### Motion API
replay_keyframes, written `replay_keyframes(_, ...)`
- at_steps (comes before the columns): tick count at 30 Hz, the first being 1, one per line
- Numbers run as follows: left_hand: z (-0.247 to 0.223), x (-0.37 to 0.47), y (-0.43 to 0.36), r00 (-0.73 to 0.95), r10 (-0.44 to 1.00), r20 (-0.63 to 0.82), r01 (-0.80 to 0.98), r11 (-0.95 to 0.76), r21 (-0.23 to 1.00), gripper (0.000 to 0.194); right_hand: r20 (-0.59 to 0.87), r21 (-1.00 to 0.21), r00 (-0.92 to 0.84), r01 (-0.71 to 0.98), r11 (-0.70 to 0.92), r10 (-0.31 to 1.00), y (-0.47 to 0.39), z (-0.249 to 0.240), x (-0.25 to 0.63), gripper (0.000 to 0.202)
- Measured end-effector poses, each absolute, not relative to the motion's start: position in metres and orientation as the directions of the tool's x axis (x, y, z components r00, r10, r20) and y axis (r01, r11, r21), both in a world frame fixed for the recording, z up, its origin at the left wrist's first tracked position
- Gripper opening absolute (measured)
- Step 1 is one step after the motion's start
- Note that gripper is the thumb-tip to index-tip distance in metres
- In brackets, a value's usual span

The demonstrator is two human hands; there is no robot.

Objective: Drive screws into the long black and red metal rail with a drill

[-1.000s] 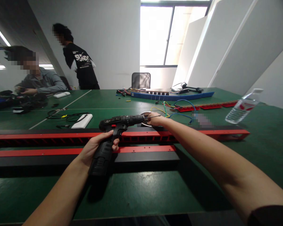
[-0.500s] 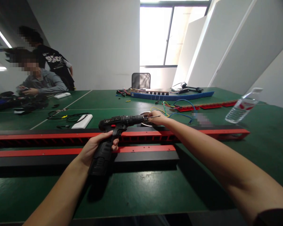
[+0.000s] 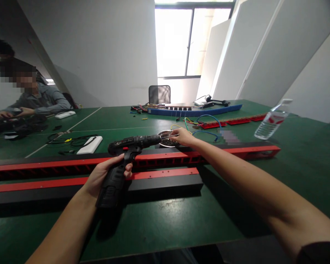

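A black cordless drill (image 3: pixel 134 142) is gripped around its handle by my left hand (image 3: pixel 99 174), with its long bit pointing right. Over a round metal bowl (image 3: pixel 161 143) of small dark pieces, my right hand (image 3: pixel 184 137) has its fingers pinched together at the bit's tip. Whatever those fingers hold is too small to make out. Below the drill lie two long red-and-black beams: the farther one (image 3: pixel 236 149) runs past my right forearm, while the nearer one (image 3: pixel 167 183) ends in front of me.
A clear plastic bottle (image 3: pixel 272 121) stands at the right. Farther back on the green table are a long blue piece (image 3: pixel 195 111), red strips (image 3: pixel 236 123) and coloured wires. A white power bank (image 3: pixel 90 145) lies with cables at left. Two people (image 3: pixel 41 97) are at the far left.
The view has turned slightly, so most things sit farther left. My right fingers have drawn back a little along the bit toward its tip, uncovering more of the bowl.
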State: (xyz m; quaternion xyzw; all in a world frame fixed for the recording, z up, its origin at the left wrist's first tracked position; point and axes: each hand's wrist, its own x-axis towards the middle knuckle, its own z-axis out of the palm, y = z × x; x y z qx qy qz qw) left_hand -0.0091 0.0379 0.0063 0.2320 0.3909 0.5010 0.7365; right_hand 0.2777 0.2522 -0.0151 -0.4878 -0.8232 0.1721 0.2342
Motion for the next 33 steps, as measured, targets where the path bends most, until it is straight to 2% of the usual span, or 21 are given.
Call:
replay_keyframes(2, 0.007, -0.008, 0.037, 0.193, 0.92, -0.342, -0.553, 0.39, 0.736, 0.025, 0.246, -0.621, -0.382, 0.643, 0.448, 0.891, 0.248, -0.015, 0.28, 0.015)
replay_keyframes(6, 0.008, -0.008, 0.037, 0.177, 0.917, -0.358, -0.55, 0.394, 0.736, 0.026, 0.248, -0.863, -0.343, 0.347, 0.368, 0.906, 0.227, -0.016, 0.287, 0.021)
replay_keyframes(10, 0.006, -0.01, 0.038, 0.162, 0.919, -0.36, -0.549, 0.387, 0.741, 0.025, 0.209, -0.97, -0.295, 0.062, 0.237, 0.932, 0.191, -0.022, 0.297, 0.034)
replay_keyframes(15, 0.002, -0.012, 0.038, 0.173, 0.899, -0.403, -0.543, 0.429, 0.722, 0.022, 0.115, -0.983, -0.224, -0.163, 0.079, 0.968, 0.155, -0.031, 0.299, 0.042)
replay_keyframes(21, 0.005, -0.012, 0.034, 0.156, 0.886, -0.437, -0.533, 0.448, 0.718, 0.018, 0.106, -0.938, -0.097, -0.341, 0.067, 0.99, 0.146, -0.035, 0.292, 0.046)
replay_keyframes(27, 0.004, -0.013, 0.032, 0.169, 0.911, -0.377, -0.491, 0.409, 0.769, 0.016, 0.118, -0.948, -0.1, -0.309, 0.082, 0.988, 0.146, -0.039, 0.293, 0.046)
replay_keyframes(33, -0.001, -0.016, 0.032, 0.153, 0.906, -0.395, -0.466, 0.419, 0.779, 0.019, 0.141, -0.954, -0.105, -0.279, 0.107, 0.984, 0.144, -0.04, 0.292, 0.045)
